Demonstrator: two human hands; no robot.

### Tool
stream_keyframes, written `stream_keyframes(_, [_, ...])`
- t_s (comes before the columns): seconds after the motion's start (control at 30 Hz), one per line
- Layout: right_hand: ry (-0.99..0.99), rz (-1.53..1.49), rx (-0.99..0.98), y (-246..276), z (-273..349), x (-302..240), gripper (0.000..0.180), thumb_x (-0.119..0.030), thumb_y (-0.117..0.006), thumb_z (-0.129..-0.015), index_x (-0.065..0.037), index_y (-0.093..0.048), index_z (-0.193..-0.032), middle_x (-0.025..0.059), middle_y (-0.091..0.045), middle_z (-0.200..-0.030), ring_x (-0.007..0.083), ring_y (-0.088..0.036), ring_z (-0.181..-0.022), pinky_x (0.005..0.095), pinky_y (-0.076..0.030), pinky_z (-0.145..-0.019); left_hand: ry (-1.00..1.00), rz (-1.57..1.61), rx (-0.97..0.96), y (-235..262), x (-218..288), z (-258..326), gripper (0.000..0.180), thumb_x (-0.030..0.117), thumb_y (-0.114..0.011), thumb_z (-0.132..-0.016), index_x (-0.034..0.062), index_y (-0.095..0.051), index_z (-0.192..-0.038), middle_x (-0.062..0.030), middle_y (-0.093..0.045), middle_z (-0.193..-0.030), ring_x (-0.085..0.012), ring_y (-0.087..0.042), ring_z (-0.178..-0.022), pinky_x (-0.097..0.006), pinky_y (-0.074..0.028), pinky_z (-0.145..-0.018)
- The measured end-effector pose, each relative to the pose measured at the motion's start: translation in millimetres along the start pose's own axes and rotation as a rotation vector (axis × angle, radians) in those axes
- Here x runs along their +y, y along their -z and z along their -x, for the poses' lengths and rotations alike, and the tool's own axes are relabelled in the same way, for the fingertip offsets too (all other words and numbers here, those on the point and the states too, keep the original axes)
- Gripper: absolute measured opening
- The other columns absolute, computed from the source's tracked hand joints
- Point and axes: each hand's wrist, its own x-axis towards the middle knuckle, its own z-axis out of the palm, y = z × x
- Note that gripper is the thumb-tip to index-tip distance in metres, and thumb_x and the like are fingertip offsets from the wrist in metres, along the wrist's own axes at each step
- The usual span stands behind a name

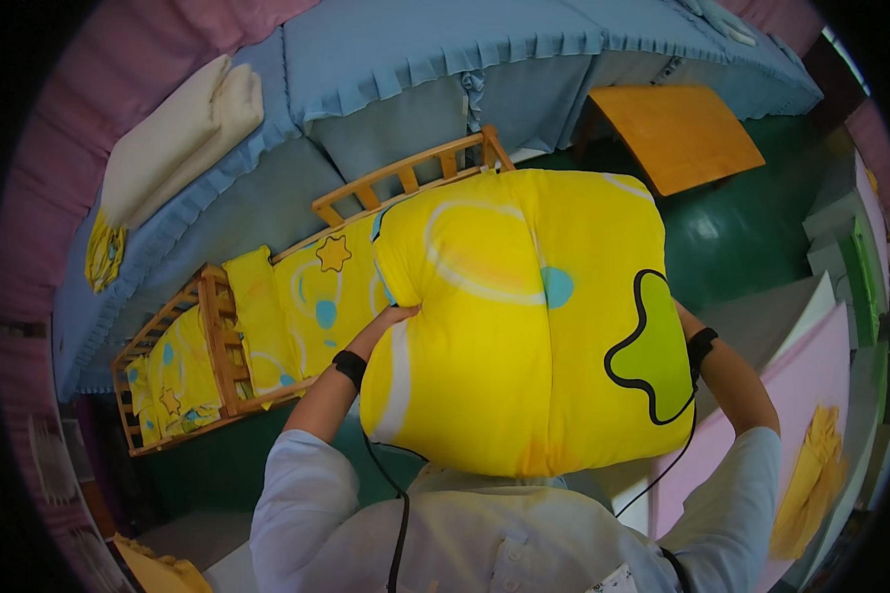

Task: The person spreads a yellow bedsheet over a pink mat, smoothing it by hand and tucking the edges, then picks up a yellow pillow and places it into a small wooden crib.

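Observation:
Between my two hands is a thick folded yellow quilt [485, 366], held up in front of my body. White rings, a blue dot and a green black-edged shape are printed on it. My left hand [400, 314] grips its left side, the fingers mostly tucked out of sight in the folds. At the opposite side my right hand [684, 318] holds it too, largely hidden behind the bulge. Beyond the quilt, a small wooden bed [415, 178] with slatted rails carries matching yellow bedding [311, 296] and a yellow pillow [252, 296] at its left end.
Another small wooden bed [173, 431] adjoins at the left. Blue-draped beds [435, 59] line the back, with a folded cream blanket [173, 133] on top. An orange wooden table [677, 133] stands at back right; a pink-topped surface [801, 385] with yellow cloth [811, 484] is close on my right.

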Motion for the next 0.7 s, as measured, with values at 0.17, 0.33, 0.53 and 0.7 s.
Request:
stream_keyframes(0.17, [-0.025, 0.022, -0.093, -29, -143, -43, 0.050, -0.038, -0.043, -0.091, -0.004, -0.041, -0.127, 0.0074, -0.054, -0.115, 0.0153, -0.053, -0.096, 0.0263, -0.047, -0.078, -0.072, -0.291, 0.191, 59, 50, -74, 0.045, 0.023, -0.054, -0.084, 0.0033, -0.045, -0.123, -0.0061, -0.055, -0.115, -0.0180, -0.056, -0.097, -0.029, -0.045, -0.084])
stream_keyframes(0.33, [-0.051, -0.031, -0.243, -40, -277, -42, 0.062, -0.042, -0.050, -0.087, -0.005, -0.031, -0.134, 0.0094, -0.048, -0.125, 0.0176, -0.049, -0.106, 0.0285, -0.045, -0.084, -0.020, -0.252, 0.344, 165, 65, -141, 0.052, 0.018, -0.063, -0.080, 0.0032, -0.041, -0.125, -0.0069, -0.049, -0.123, -0.0222, -0.044, -0.115, -0.033, -0.033, -0.098])
stream_keyframes(0.53, [-0.049, -0.137, -0.161, -50, -392, -24, 0.061, -0.029, -0.049, -0.090, -0.010, -0.019, -0.139, 0.0110, -0.042, -0.129, 0.0189, -0.052, -0.106, 0.0286, -0.047, -0.084, -0.008, -0.222, 0.419, 233, 95, -196, 0.058, 0.017, -0.065, -0.078, 0.0030, -0.038, -0.127, -0.0077, -0.045, -0.125, -0.0227, -0.042, -0.116, -0.034, -0.032, -0.099])
stream_keyframes(0.7, [0.105, -0.010, -0.042, -74, -453, -33, 0.061, -0.020, -0.046, -0.090, -0.014, -0.011, -0.141, 0.0127, -0.039, -0.131, 0.0212, -0.050, -0.108, 0.0307, -0.047, -0.085, -0.023, -0.191, 0.446, 315, 84, -247, 0.065, 0.019, -0.064, -0.079, 0.0065, -0.030, -0.132, -0.0116, -0.038, -0.131, -0.0248, -0.037, -0.120, -0.037, -0.034, -0.097])
